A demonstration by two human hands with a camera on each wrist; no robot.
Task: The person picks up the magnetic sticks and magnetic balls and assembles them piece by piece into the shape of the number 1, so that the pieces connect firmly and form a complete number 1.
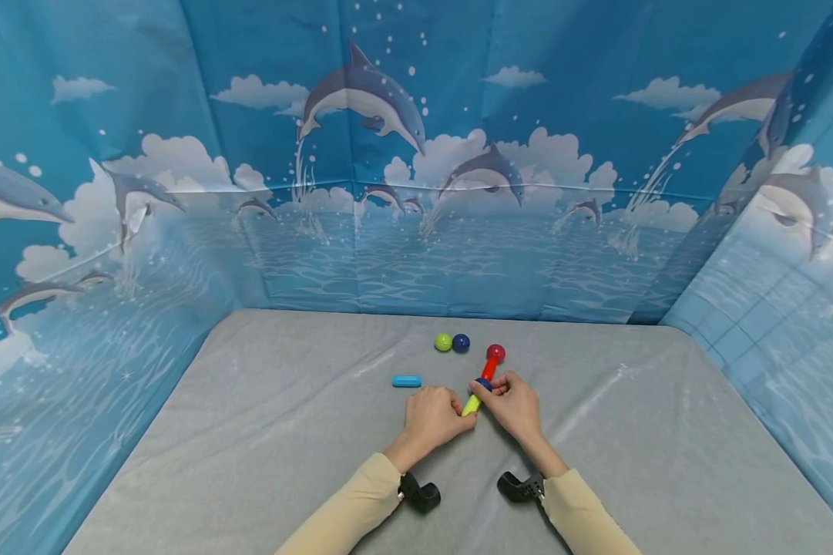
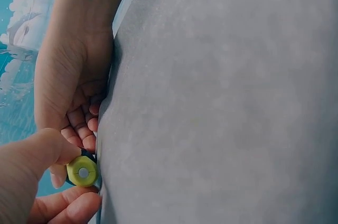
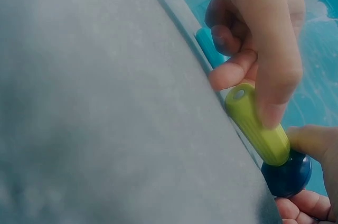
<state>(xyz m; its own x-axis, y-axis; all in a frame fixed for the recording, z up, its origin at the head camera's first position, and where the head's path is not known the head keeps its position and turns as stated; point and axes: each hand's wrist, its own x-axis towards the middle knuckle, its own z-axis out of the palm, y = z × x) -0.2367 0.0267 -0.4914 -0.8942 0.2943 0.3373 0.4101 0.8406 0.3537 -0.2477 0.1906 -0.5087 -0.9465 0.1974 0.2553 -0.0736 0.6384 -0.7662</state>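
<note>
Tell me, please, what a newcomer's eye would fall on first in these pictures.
Probably the bright blue, dolphin-printed fabric backdrop, which rises behind the grey cloth-covered table. Next, near the table's middle, a shiny red ball and a short red rod line up with the glossy dark blue ball in the right grip and the ribbed yellow-green rod in the left grip.

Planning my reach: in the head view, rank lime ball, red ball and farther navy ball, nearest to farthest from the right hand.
1. Red ball: beyond the right hand.
2. Farther navy ball: left of red.
3. Lime ball: farther left.
</note>
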